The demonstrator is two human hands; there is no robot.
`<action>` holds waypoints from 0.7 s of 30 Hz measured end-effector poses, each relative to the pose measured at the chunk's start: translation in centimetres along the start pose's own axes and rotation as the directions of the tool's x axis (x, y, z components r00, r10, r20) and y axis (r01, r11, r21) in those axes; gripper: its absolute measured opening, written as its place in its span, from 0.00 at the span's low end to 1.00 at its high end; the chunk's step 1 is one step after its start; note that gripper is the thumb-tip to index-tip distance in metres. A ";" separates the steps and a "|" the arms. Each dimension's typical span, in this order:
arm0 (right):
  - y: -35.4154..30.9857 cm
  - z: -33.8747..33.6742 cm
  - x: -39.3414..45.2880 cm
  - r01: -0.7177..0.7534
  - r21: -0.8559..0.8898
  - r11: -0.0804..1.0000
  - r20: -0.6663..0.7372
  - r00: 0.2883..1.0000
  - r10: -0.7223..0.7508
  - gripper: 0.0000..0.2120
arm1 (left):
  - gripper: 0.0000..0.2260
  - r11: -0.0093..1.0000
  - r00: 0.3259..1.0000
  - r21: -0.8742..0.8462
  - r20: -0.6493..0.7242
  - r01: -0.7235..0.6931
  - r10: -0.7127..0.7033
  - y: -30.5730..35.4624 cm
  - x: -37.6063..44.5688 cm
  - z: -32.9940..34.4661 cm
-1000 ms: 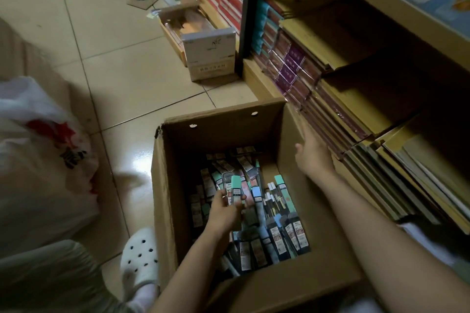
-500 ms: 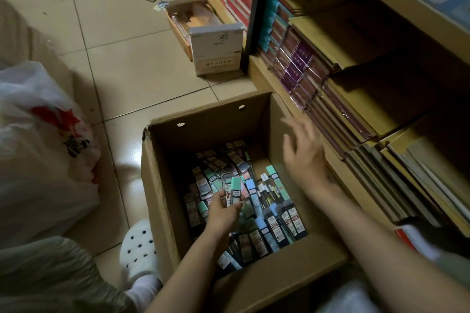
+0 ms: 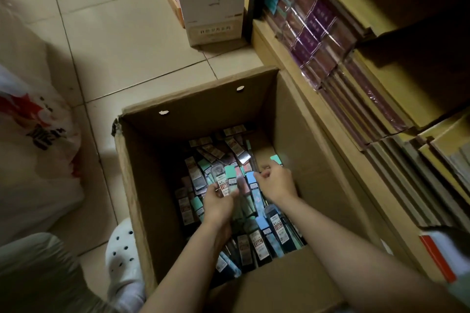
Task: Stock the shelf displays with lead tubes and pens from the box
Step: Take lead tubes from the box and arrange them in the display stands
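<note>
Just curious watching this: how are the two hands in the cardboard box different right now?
The left hand grips a few lead tube packs, raised above the pile; the right hand is curled lower by the box's right wall, and whether it holds anything is unclear. The left sits nearer the box's middle. Both are bare and inside the cardboard box.

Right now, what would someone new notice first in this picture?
An open cardboard box on the tiled floor, heaped with packaged lead tubes. Both hands are inside it: the left hand holds a few packs, the right hand has curled fingers. To the right stands a shelf of stacked notebooks.
</note>
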State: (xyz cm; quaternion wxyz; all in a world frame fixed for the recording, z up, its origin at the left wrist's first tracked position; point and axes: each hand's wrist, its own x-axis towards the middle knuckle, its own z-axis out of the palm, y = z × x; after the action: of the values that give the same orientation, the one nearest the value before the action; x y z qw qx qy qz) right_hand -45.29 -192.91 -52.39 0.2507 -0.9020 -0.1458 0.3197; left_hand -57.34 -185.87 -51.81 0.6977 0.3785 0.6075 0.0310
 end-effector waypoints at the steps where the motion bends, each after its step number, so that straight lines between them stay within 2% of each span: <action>1: -0.3 0.2 0.5 0.007 -0.030 1.000 -0.004 1.000 -0.007 0.14 | 0.15 1.000 1.000 0.006 0.000 0.007 -0.007 0.1 0.3 0.0; 5: -0.8 0.6 1.4 0.003 -0.239 0.971 -0.006 1.000 -0.004 0.11 | 0.19 0.999 1.000 0.047 -0.005 0.009 -0.009 0.6 1.6 -0.5; 7: -0.9 0.6 1.6 -0.028 -0.255 0.967 0.000 1.000 0.029 0.09 | 0.19 0.999 1.000 0.042 -0.013 0.016 -0.016 1.0 2.1 -0.7; 11: -0.8 0.0 1.2 -0.141 -0.073 0.987 -0.047 0.989 0.137 0.08 | 0.15 1.000 1.000 -0.001 0.019 0.008 -0.008 1.6 2.0 -0.7; 14: -0.6 -0.4 0.5 -0.190 0.197 0.962 0.013 0.981 0.191 0.05 | 0.15 1.000 0.999 -0.004 0.043 -0.011 0.011 2.1 1.4 -0.6; 15: -0.7 -0.6 0.1 -0.205 0.274 0.940 0.067 0.979 0.194 0.06 | 0.15 1.000 0.998 -0.014 0.053 -0.019 0.019 2.3 1.1 -0.6; 18: -1.7 -0.9 -1.2 -0.187 0.345 0.920 0.144 0.979 0.145 0.09 | 0.12 0.997 0.992 -0.050 0.108 -0.059 0.065 3.4 0.0 -0.3; 21: -3.6 -2.1 -2.6 -0.165 0.447 0.879 0.176 0.980 0.095 0.09 | 0.10 0.985 0.977 0.027 0.131 -0.171 0.166 5.2 -1.4 0.2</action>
State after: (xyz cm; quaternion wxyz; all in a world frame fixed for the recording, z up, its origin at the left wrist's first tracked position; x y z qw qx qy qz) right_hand -46.21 -191.72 -47.70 0.4231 -0.7986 -0.0234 0.4275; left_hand -55.33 -182.99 -47.73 0.7230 0.4429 0.5275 0.0540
